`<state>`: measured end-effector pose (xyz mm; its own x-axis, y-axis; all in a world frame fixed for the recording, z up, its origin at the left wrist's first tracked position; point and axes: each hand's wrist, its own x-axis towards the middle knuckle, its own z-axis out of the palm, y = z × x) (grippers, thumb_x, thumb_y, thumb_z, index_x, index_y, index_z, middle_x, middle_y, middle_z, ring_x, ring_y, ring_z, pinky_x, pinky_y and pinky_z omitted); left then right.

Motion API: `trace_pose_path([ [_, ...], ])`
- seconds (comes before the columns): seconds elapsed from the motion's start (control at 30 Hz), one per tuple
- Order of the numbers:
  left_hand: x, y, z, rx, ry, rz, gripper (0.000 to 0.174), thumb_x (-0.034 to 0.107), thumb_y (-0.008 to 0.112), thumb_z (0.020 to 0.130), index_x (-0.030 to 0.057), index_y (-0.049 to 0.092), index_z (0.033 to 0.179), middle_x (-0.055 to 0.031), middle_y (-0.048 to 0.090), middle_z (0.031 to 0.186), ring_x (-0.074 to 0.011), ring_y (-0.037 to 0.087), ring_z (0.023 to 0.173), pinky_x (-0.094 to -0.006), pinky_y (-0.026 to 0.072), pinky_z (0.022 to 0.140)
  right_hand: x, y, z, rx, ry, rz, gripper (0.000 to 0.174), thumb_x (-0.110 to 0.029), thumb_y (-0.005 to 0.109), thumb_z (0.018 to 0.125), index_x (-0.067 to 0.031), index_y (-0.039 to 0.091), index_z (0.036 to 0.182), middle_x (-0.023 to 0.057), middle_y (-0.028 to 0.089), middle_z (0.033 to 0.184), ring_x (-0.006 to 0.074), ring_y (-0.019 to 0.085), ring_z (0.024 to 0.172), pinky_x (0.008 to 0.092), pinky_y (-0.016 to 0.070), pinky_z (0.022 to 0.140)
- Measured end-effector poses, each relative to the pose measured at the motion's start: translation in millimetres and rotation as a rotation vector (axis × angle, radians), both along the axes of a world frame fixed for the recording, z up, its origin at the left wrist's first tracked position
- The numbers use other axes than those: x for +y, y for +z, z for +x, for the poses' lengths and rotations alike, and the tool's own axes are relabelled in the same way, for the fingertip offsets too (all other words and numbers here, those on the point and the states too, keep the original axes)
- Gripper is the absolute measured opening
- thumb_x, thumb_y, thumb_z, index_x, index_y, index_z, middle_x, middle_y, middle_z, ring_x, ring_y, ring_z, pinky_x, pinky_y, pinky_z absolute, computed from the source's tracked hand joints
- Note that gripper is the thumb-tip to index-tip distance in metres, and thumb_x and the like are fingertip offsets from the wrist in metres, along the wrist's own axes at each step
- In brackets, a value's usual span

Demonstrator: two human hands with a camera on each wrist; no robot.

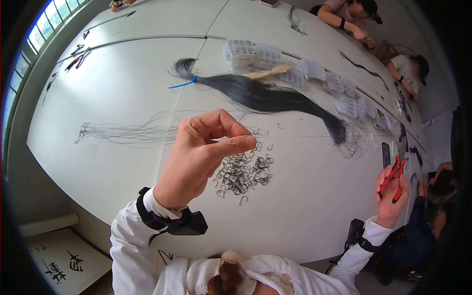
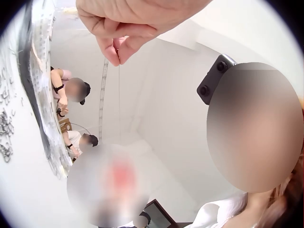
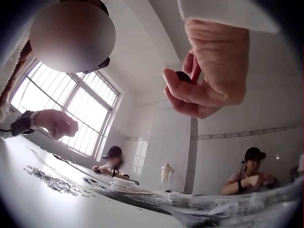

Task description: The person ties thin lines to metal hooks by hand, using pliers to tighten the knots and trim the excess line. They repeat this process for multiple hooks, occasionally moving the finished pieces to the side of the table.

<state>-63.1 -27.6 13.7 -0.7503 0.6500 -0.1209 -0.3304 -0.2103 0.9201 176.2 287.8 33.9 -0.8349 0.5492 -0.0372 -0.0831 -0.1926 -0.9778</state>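
My left hand [image 1: 196, 152] pinches a thin line [image 1: 314, 136] between thumb and index finger above the table; whether a hook is in the pinch I cannot tell. From those fingertips the line runs taut toward the right. In the left wrist view, it extends from the pinching hand [image 2: 137, 23]. At the right, my right hand [image 1: 392, 199] grips red-handled pliers [image 1: 399, 169], jaws pointing away from me. Below the left fingertips lies a pile of small dark hooks [image 1: 239, 174]. A dark bundle of strands [image 1: 260, 93], tied with a blue tie [image 1: 194, 79], lies beyond.
Fine lines with hooks [image 1: 130, 132] lie spread at the left. Clear plastic boxes [image 1: 241, 53] line the back and right of the white table [image 1: 98, 172]. More pliers [image 1: 77, 60] lie at the far left; a phone [image 1: 386, 155] is near my right hand. Other people sit across.
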Motion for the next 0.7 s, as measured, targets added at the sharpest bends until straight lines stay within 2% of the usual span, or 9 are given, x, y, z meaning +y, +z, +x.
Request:
trace_pose_path([
  [0.1,-1,-4,-3,-0.020,-0.007,-0.027,0.012,-0.001,0.065,0.080,0.0060,0.057,0.075,-0.0037,0.065,0.073,0.0028,0.035,0.043,-0.0152,0.0211,0.037,26,-1,16,0.069,-0.204,0.058,0.034,-0.034,0.043,0.092,-0.0027,0.051,0.102,0.0063,0.052,0.081,0.0131,0.053,0.067,0.0214,0.0387,0.040],
  [0.17,-1,-6,-4,-0.026,-0.010,-0.045,0.012,-0.001,0.066,0.079,0.0060,0.057,0.075,-0.0033,0.065,0.073,0.0024,0.036,0.044,-0.0154,0.0214,0.038,51,-2,32,0.076,-0.256,0.078,0.034,-0.033,0.043,0.092,-0.0027,0.051,0.105,0.0057,0.053,0.084,0.0125,0.053,0.067,0.0211,0.0389,0.041],
  [0.23,-2,-7,-5,-0.042,-0.053,-0.022,0.012,-0.001,0.068,0.078,0.0059,0.059,0.074,-0.0027,0.065,0.072,0.0004,0.041,0.048,-0.0157,0.0266,0.041,66,-4,43,0.062,-0.364,0.171,0.035,-0.032,0.043,0.092,-0.0033,0.052,0.111,0.0047,0.055,0.087,0.0114,0.054,0.069,0.0204,0.0378,0.044],
  [0.33,3,-10,-4,-0.009,-0.105,-0.044,0.011,0.001,0.069,0.077,0.0055,0.061,0.073,-0.0027,0.065,0.070,-0.0022,0.045,0.051,-0.0172,0.0323,0.046,74,0,51,0.013,-0.371,0.282,0.035,-0.032,0.043,0.092,-0.0042,0.053,0.112,0.0039,0.056,0.087,0.0111,0.054,0.070,0.0204,0.0366,0.046],
  [0.37,2,-10,-6,-0.044,-0.120,-0.048,0.009,0.001,0.070,0.077,0.0051,0.062,0.073,-0.0026,0.065,0.068,-0.0047,0.052,0.056,-0.0183,0.0392,0.052,73,2,52,0.013,-0.371,0.281,0.035,-0.032,0.043,0.092,-0.0042,0.053,0.112,0.0039,0.056,0.087,0.0111,0.054,0.070,0.0204,0.0366,0.046],
  [0.5,2,-13,-8,-0.019,-0.153,-0.096,0.009,0.002,0.072,0.076,0.0043,0.063,0.075,-0.0028,0.065,0.070,-0.0067,0.057,0.061,-0.0192,0.0440,0.056,64,12,53,0.021,-0.446,0.363,0.031,-0.030,0.044,0.093,-0.0047,0.053,0.107,0.0026,0.055,0.084,0.0100,0.052,0.070,0.0207,0.0346,0.049],
  [0.6,3,-19,-9,-0.038,-0.244,-0.094,0.009,0.002,0.073,0.074,0.0036,0.064,0.076,-0.0032,0.066,0.071,-0.0093,0.061,0.066,-0.0212,0.0482,0.064,69,18,57,0.034,-0.453,0.431,0.029,-0.029,0.044,0.094,-0.0046,0.054,0.106,0.0018,0.055,0.084,0.0089,0.050,0.071,0.0207,0.0340,0.051],
  [0.67,5,-24,-11,0.116,-0.278,-0.129,0.010,0.003,0.074,0.073,0.0032,0.064,0.076,-0.0037,0.066,0.073,-0.0103,0.062,0.066,-0.0227,0.0491,0.068,77,19,62,0.035,-0.450,0.475,0.029,-0.029,0.045,0.094,-0.0048,0.054,0.106,0.0013,0.055,0.084,0.0084,0.050,0.072,0.0207,0.0337,0.052],
  [0.7,5,-25,-12,0.116,-0.277,-0.129,0.010,0.003,0.074,0.073,0.0032,0.064,0.076,-0.0037,0.066,0.073,-0.0103,0.062,0.066,-0.0227,0.0491,0.068,82,20,66,0.038,-0.480,0.470,0.029,-0.030,0.045,0.094,-0.0052,0.055,0.105,0.0007,0.056,0.085,0.0079,0.050,0.072,0.0207,0.0338,0.053],
])
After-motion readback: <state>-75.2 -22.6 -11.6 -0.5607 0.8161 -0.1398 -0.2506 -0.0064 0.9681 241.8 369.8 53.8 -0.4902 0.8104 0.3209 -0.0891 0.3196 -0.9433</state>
